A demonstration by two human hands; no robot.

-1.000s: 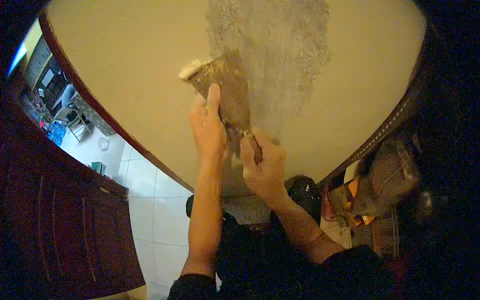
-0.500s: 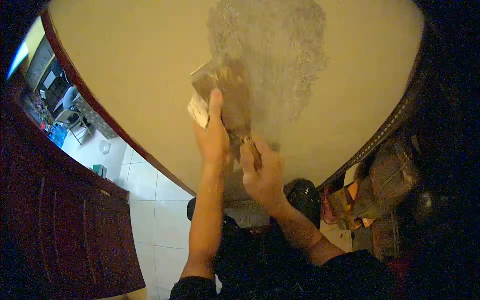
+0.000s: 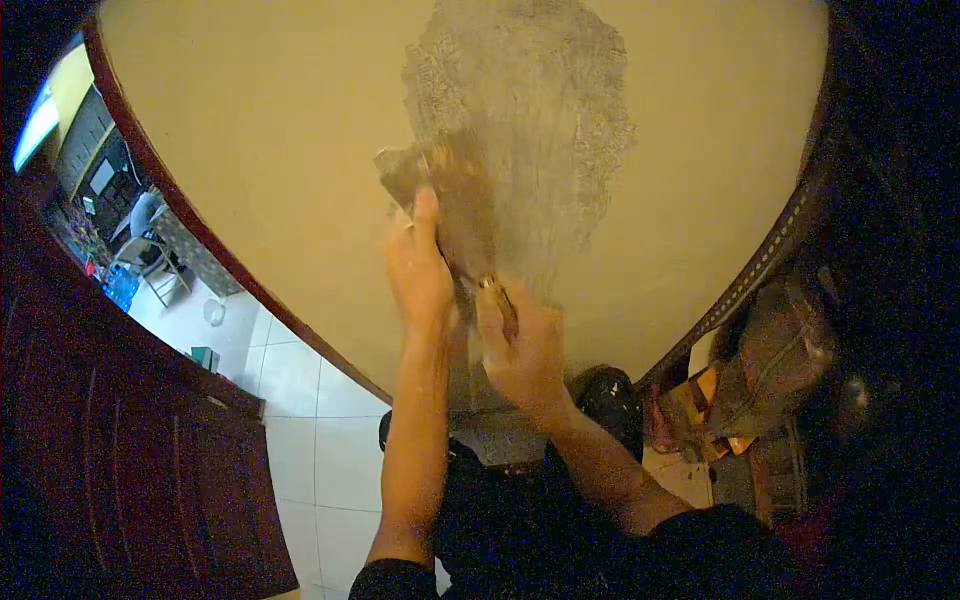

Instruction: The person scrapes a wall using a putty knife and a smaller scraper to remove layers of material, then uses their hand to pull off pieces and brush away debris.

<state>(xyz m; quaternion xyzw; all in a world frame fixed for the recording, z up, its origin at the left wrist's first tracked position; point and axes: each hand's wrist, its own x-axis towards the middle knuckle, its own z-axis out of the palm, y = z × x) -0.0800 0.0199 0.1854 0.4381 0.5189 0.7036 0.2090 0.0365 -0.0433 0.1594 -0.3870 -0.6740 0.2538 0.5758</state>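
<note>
Now, from the left, a dark panelled door [image 3: 150,460] fills the near side; beyond it, on the far left, a folding chair [image 3: 132,255] stands on the pale tiled floor [image 3: 340,450]. A reddish-brown trim [image 3: 252,284] separates these from a broad yellowish surface [image 3: 270,140]. Over that surface, left of the middle, the left hand [image 3: 420,275] is closed around the lower left side of a wide, smeared scraper blade [image 3: 465,200], its thumb lying along the face. A pale lump that stood out beside this hand a moment ago has largely gone from sight, leaving only a small light fleck near the fingers; whether it came off or is hidden cannot be told. The blade tilts up and left, its far end overlapping the left edge of a rough grey patch [image 3: 545,110] in the view; blur hides whether they touch, and whether a second blade is held alongside. Just right and nearer, the right hand [image 3: 525,345] is curled shut around the scraper's dark handle [image 3: 508,310], so the tool appears steadied at both ends. Below and right of it is a dark shoe [image 3: 610,400] with pale specks. On the near right, a dim, bulky bag-like thing [image 3: 780,350] sits beside some orange-edged items [image 3: 705,385].
</note>
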